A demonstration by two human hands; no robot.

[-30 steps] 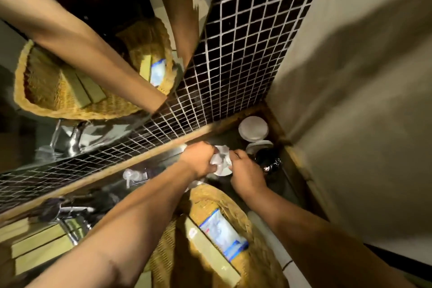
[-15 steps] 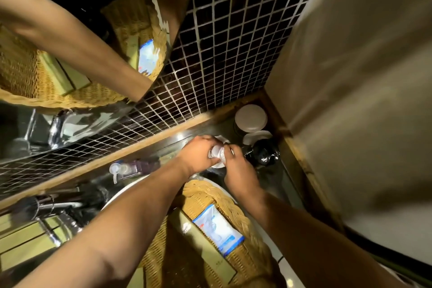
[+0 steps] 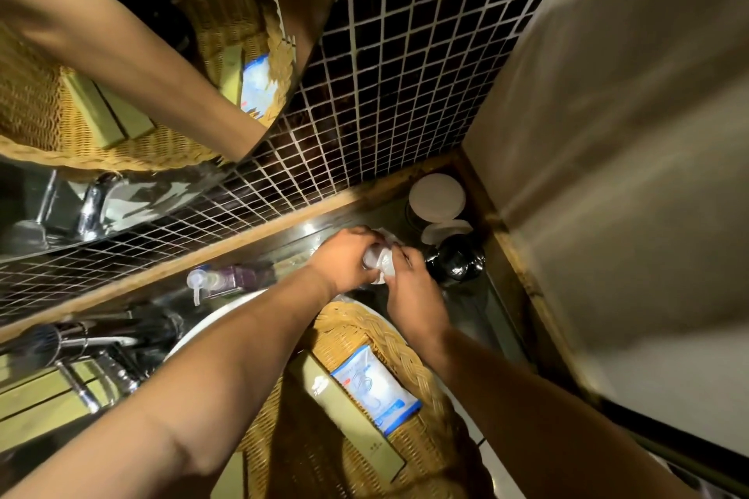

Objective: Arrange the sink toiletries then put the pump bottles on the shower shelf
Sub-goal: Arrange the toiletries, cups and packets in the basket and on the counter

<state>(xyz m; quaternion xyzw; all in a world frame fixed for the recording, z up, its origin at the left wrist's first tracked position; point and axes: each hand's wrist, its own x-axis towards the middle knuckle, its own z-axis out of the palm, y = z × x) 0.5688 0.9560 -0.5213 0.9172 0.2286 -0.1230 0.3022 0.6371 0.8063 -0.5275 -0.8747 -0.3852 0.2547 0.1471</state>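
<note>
Both hands meet over the steel counter near the corner. My left hand (image 3: pixel 344 255) and my right hand (image 3: pixel 409 292) together grip a small clear bottle wrapped in white plastic (image 3: pixel 379 259); most of it is hidden by my fingers. A purple pump bottle (image 3: pixel 227 280) with a white pump lies on its side on the counter to the left. A wicker basket (image 3: pixel 377 328) below my arms holds a blue-and-white packet (image 3: pixel 375 389) and a long olive box (image 3: pixel 352 417).
A white round lid (image 3: pixel 435 196), a white dish (image 3: pixel 446 229) and a shiny black object (image 3: pixel 458 257) sit in the corner by the beige wall. A chrome tap (image 3: pixel 93 340) stands at the left over the white basin (image 3: pixel 210 320). The mirror above reflects the basket and arms.
The view has shifted, so the purple pump bottle shows more fully. My hands have kept working the white-wrapped item in the same spot, and its wrapping looks more bunched.
</note>
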